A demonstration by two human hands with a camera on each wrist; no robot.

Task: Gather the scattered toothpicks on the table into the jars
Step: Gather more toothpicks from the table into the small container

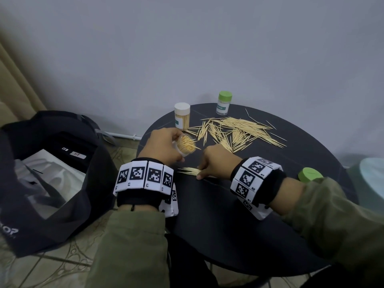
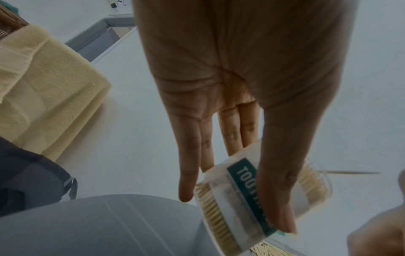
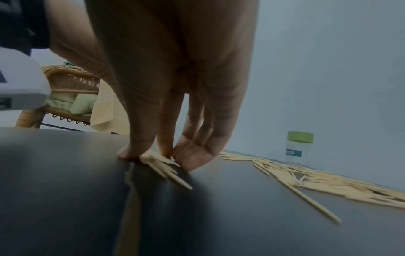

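Observation:
My left hand point(image 1: 164, 146) grips an open clear jar point(image 1: 186, 144), tilted and full of toothpicks; its teal label shows in the left wrist view point(image 2: 252, 195). My right hand point(image 1: 214, 161) pinches a small bundle of toothpicks point(image 1: 188, 171) against the round black table point(image 1: 228, 215), thumb and fingertips point(image 3: 192, 161) pressing the bundle point(image 3: 162, 166). A large scatter of toothpicks point(image 1: 234, 132) lies beyond the hands. A white-lidded jar point(image 1: 182, 119) full of toothpicks and a green-lidded, nearly empty jar point(image 1: 224, 103) stand at the far edge.
A loose green lid point(image 1: 310, 175) lies on the table by my right forearm. A dark open bag point(image 1: 47, 173) sits on the floor at the left. The wall point(image 1: 207, 48) stands right behind the table. A wicker chair point(image 3: 70, 97) shows in the right wrist view.

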